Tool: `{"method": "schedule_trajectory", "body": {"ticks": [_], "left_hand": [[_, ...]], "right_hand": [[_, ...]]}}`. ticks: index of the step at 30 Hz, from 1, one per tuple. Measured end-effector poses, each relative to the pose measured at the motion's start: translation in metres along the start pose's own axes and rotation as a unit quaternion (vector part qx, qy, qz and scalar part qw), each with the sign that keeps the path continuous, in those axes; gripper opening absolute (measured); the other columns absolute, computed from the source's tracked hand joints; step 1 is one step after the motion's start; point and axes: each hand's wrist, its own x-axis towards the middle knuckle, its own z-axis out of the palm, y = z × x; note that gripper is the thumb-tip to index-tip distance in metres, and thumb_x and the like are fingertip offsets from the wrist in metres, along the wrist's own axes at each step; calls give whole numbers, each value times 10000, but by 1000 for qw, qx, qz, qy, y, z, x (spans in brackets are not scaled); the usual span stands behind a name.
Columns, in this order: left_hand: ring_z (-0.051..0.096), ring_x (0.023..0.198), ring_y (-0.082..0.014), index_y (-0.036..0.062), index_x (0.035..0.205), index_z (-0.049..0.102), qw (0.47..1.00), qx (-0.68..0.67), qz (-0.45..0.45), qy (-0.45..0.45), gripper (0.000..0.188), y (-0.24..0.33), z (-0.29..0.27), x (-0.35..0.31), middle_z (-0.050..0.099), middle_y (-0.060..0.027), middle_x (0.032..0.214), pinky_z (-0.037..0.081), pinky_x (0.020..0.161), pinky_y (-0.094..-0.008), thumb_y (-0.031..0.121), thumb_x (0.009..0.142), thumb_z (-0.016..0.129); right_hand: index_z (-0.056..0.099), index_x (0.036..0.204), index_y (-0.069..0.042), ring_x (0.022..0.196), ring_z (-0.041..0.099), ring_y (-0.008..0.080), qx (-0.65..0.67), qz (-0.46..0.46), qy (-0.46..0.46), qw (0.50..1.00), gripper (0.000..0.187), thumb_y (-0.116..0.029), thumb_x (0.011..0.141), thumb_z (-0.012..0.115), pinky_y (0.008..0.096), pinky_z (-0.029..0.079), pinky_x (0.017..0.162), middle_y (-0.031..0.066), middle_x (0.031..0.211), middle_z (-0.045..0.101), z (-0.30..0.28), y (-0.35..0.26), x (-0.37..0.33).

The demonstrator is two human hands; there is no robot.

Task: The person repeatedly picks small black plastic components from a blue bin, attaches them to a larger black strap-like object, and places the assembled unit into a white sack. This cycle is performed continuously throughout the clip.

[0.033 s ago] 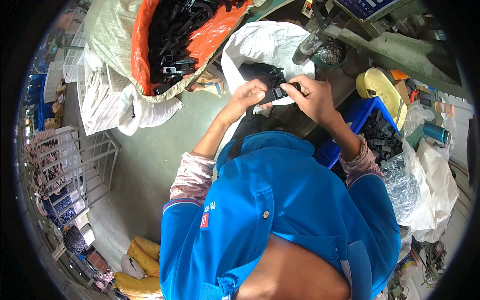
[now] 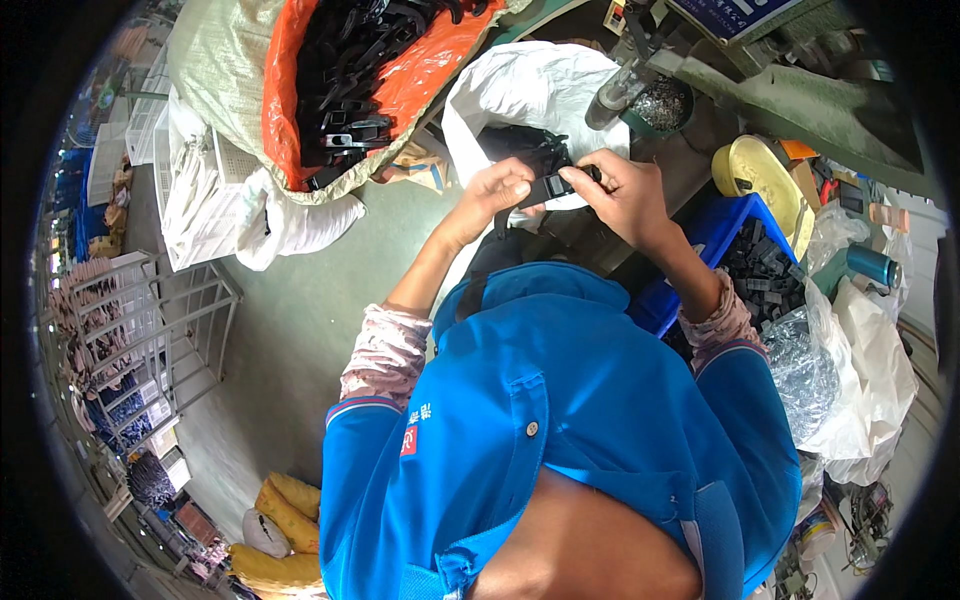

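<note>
a small, blocky black plastic piece [image 2: 553,186] with pale glints spans the gap between the left hand [image 2: 494,192] and the right hand [image 2: 628,194], gripped by both sets of fingertips. from my remote seat i see it lying crosswise, right end slightly farther from the body; its finer details escape me.

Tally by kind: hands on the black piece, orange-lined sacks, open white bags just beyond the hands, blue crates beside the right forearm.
Hands, left and right, on the black piece: 2
Orange-lined sack: 1
Open white bag: 1
Blue crate: 1
Total: 5
</note>
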Motion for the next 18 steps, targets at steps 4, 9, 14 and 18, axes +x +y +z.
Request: {"method": "schedule_trajectory", "body": {"ticks": [4, 9, 14, 18], "left_hand": [[635, 881, -147, 27, 1012, 597, 1000, 9, 6, 5, 225, -13, -13, 5, 647, -67, 947, 502, 817, -295, 244, 959, 618], [562, 823, -60, 61, 1002, 629, 1000, -2, 2, 17, 172, -10, -12, 7, 627, 28, 878, 441, 759, -219, 209, 926, 671], [544, 814, -44, 66, 993, 635, 1000, 16, -3, 24, 159, -5, -12, 6, 618, 43, 868, 438, 748, -214, 207, 930, 671], [580, 676, -64, 63, 992, 615, 993, 113, -24, 26, 187, 16, -11, 4, 633, 2, 794, 464, 595, -204, 245, 958, 635]], "right_hand": [[659, 841, -39, 462, 551, 126, -13, -14, -5, 1000, 223, -240, 847, 758, 290, 420, 451, 80, 552, 571, 1, -3, 2], [659, 854, -43, 480, 574, 155, -16, -38, -9, 999, 222, -242, 845, 757, 296, 433, 463, 92, 583, 589, 0, -4, 3], [664, 854, -30, 501, 586, 134, 2, 27, -28, 999, 219, -235, 858, 741, 284, 439, 470, 90, 590, 600, 0, -4, 4], [646, 799, -4, 440, 485, 55, 196, 117, -18, 974, 210, -173, 921, 671, 231, 357, 408, 20, 522, 546, 2, 6, 6]]}}
